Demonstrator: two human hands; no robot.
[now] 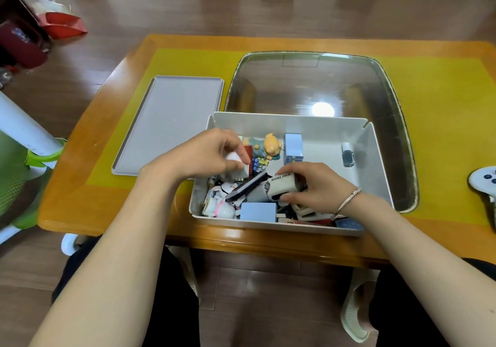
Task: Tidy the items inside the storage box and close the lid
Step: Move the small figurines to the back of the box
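A white storage box (pixel 375 158) sits open on the table's near edge. Its grey lid (pixel 166 121) lies flat to the left of it. My left hand (pixel 204 153) hovers over the box's left side, its fingers closed on a small white object (pixel 233 157). My right hand (pixel 316 185) grips a beige box marked MINI FAN (pixel 281 185) over the front clutter. Inside lie a bear figure (pixel 272 145), a blue case (pixel 293 145), a small bottle (pixel 348 155), a blue block (pixel 257 211) and several small toys.
The orange wooden table (pixel 88 207) has a yellow mat (pixel 442 99) and a glass inset (pixel 308 83) behind the box. A white game controller (pixel 483 180) lies at the right edge. A green and white chair (pixel 16 174) stands left; a red bag (pixel 63 24) lies on the floor.
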